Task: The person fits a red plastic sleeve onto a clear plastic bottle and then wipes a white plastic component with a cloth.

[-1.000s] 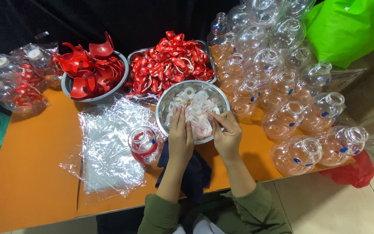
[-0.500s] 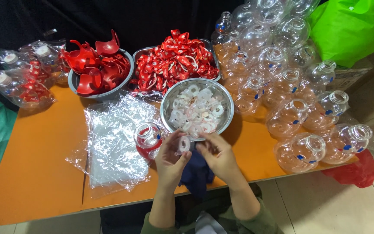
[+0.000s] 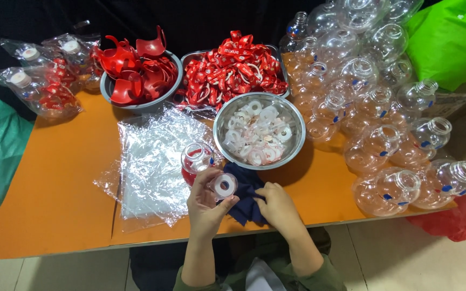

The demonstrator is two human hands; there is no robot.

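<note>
White and flat, the ring-shaped seal (image 3: 224, 186) faces up toward the camera, pinched in the left hand (image 3: 207, 202) above the table edge. The right hand (image 3: 276, 203) presses a dark blue cloth (image 3: 245, 195). Just beyond, a steel bowl (image 3: 293, 144) holds more white rings.

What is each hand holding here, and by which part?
Left hand pinches a white ring by its rim. Right hand grips the dark blue cloth at its edge.

Both forearms reached up from the lower edge. The left hand (image 3: 207, 200) was raised, fingers curled — thumb pinching. The right hand (image 3: 277, 203) lay just beside it — knuckles up, fingers folded.
</note>
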